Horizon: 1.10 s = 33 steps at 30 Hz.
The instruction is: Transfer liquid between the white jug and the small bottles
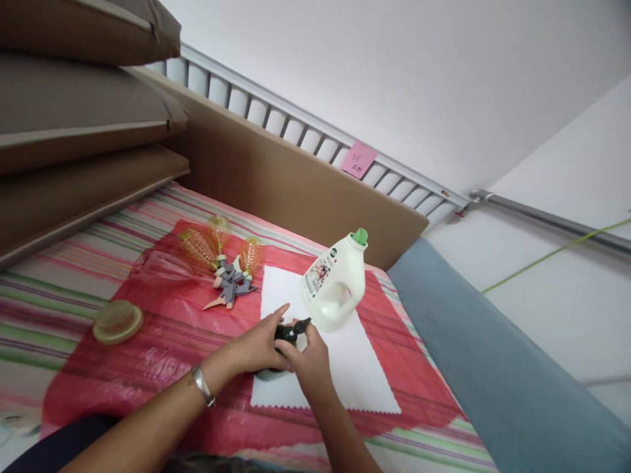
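Low over a white cloth (365, 374) with zigzag edges, a dark pump bottle (270, 375) is in both my hands. My left hand (263, 345), below a silver bracelet, is wrapped round its upper part. With thumb and fingers my right hand (311, 361) grips the black pump head (294, 330). Most of the bottle is hidden by my hands. Just beyond them a large white detergent jug (340, 279) with a green spout and a printed label stands on the cloth.
Several spray bottles lie to the left: yellow see-through ones (200, 246) with grey trigger heads (231, 282), and a pinkish clear one (165, 267). A round yellowish lid-like container (117, 322) rests nearby. Red plastic sheeting (197, 348) covers striped cloth. Stacked cushions (89, 98) rise at left.
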Tool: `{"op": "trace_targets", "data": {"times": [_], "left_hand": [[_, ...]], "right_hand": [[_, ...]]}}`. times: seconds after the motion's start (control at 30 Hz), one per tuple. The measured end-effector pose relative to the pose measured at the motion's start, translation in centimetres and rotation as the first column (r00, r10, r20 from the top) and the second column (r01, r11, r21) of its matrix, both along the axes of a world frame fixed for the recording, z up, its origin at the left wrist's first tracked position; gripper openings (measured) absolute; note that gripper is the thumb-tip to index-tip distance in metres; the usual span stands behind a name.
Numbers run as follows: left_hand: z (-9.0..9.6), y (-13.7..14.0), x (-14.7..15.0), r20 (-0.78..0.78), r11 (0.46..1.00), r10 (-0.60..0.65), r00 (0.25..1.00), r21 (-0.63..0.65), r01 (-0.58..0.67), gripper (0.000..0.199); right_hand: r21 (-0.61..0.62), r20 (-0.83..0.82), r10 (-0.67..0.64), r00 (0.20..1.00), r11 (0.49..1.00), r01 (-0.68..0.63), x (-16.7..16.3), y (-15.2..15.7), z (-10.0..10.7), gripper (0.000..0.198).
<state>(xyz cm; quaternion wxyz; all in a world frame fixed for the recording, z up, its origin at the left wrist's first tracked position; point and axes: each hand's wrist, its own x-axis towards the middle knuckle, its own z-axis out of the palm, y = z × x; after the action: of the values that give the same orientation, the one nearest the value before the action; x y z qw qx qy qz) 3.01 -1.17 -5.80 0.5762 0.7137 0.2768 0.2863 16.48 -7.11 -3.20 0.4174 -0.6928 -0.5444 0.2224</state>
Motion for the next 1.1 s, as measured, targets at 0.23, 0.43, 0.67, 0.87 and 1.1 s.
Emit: {"op": "trace_targets", "data": {"times": [0.23, 0.43, 0.67, 0.87, 1.1], "left_hand": [[0.0, 0.1, 0.0, -0.009, 1.000, 0.001, 1.000, 0.010, 0.000, 0.114], [0.0, 0.1, 0.1, -0.004, 1.000, -0.008, 1.000, -0.005, 0.008, 0.113], [-0.1, 0.1, 0.1, -0.017, 1.000, 0.003, 1.000, 0.003, -0.003, 0.116], [-0.4, 0.2, 0.1, 0.003, 1.000, -0.007, 1.000, -0.004, 0.007, 0.116], [-0.8, 0.3, 0.2, 0.012, 1.000, -0.001, 1.000, 0.018, 0.001, 0.112]], "right_hand": [[0.023, -0.142, 0.181, 0.973, 0.984, -0.179, 0.1, 0.1, -0.5, 0.040], [0.031, -0.087, 0.163, 0.983, 0.987, -0.161, 0.5, 0.4, -0.6, 0.043], [0.026, -0.039, 0.037, 0.999, 0.999, -0.036, 0.5, 0.2, -0.9, 0.042], [0.074, -0.077, 0.255, 0.964, 0.965, -0.250, 0.9, 0.1, -0.3, 0.043], [0.087, 0.042, 0.039, 0.998, 0.995, -0.043, -0.1, 0.1, -0.8, 0.039]]}}
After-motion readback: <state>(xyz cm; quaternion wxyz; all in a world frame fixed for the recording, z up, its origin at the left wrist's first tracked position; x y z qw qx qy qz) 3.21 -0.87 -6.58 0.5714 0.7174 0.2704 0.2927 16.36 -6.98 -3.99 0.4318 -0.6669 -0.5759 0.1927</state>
